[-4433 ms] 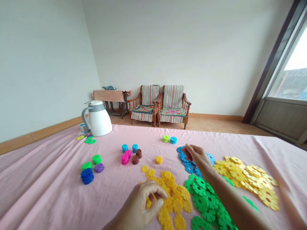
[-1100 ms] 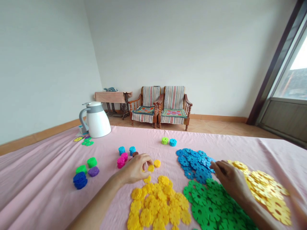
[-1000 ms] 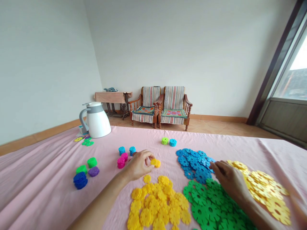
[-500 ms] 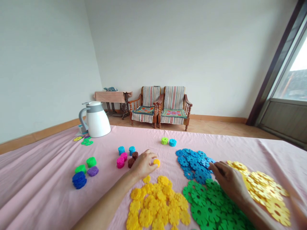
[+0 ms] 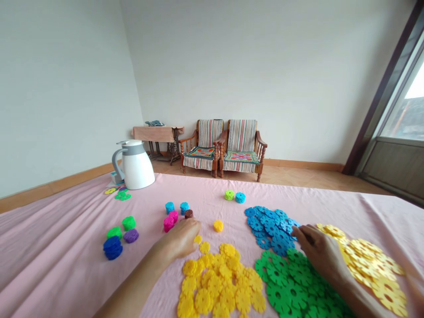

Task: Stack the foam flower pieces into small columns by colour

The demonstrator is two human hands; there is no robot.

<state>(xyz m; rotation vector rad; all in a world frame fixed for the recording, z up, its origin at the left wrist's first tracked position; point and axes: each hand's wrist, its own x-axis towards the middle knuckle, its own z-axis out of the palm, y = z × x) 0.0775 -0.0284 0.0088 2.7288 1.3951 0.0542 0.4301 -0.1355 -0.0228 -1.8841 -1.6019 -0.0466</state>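
Note:
My left hand (image 5: 183,237) is low over the pink cloth, fingers curled in, with a small yellow snowflake disc (image 5: 198,239) at its fingertips. The hand partly hides the brown stacks (image 5: 188,213). Just right of it a short yellow stack (image 5: 218,226) stands alone, and a loose pile of yellow discs (image 5: 220,280) spreads nearer to me. My right hand (image 5: 318,247) has its fingers closed at the right edge of the blue disc pile (image 5: 270,227), above the green disc pile (image 5: 291,282). Whatever those fingers may hold is hidden.
Pink, light blue, green, purple and dark blue stacks (image 5: 112,248) stand to the left. Lime and blue stacks (image 5: 229,195) are farther back. A white jug (image 5: 137,168) stands back left. Pale yellow larger discs (image 5: 371,260) lie at the right. Two chairs (image 5: 241,145) are beyond the table.
My left hand has moved left and toward me, away from the short yellow stack, which now stands uncovered. A yellow disc shows at its fingertips. My right hand stays nearly still.

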